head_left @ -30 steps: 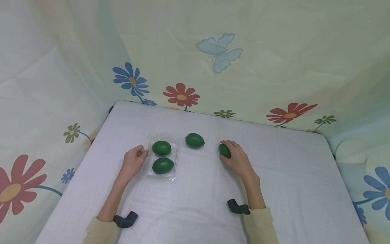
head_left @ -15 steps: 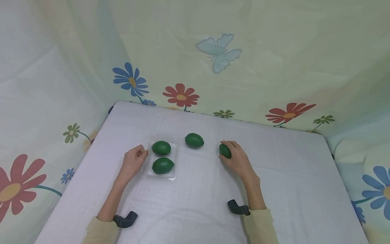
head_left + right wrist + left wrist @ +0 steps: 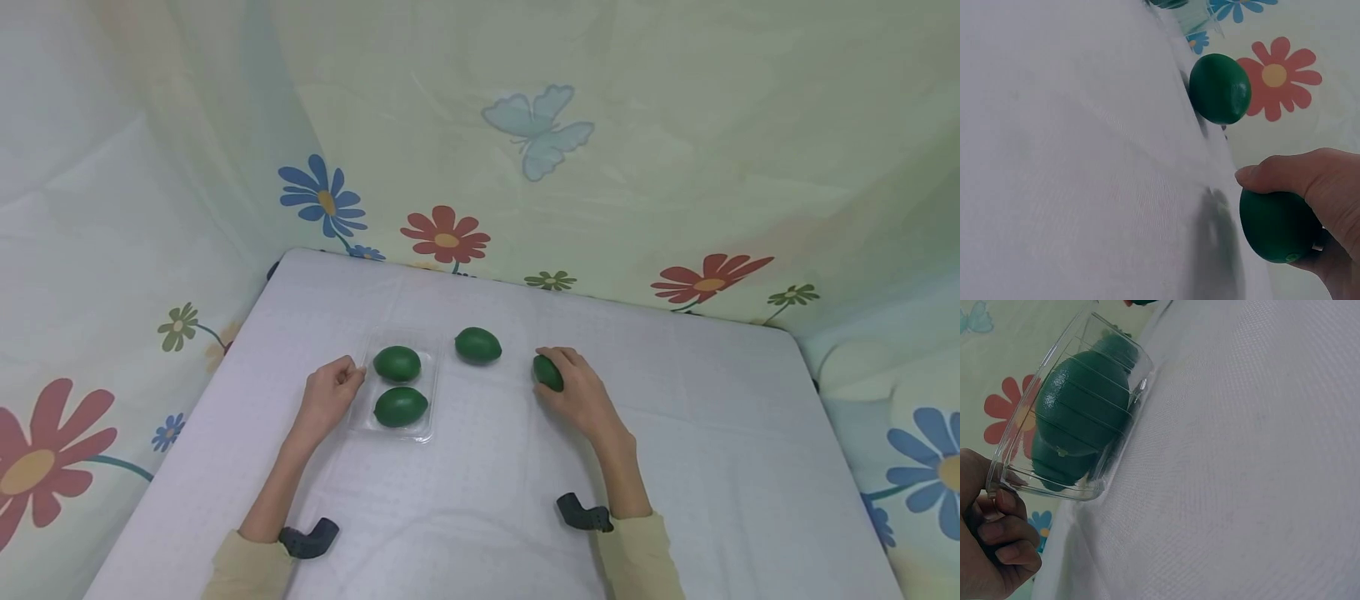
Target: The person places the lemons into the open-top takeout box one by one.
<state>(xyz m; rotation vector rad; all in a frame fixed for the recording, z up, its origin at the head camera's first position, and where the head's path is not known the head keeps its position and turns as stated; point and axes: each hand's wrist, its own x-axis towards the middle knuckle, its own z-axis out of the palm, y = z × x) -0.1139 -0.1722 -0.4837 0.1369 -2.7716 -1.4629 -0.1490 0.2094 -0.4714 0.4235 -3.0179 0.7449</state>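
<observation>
the right hand [image 3: 581,393] edges nearer the clear tray [image 3: 429,423] in the head view, gripping one lime [image 3: 546,373]; a loose lime [image 3: 477,345] sits between. left wrist: the left hand [image 3: 1010,534] pinches the tray's rim, two limes [image 3: 1082,403] inside. right wrist: white cloth [image 3: 1085,156] beneath the loose lime.
</observation>
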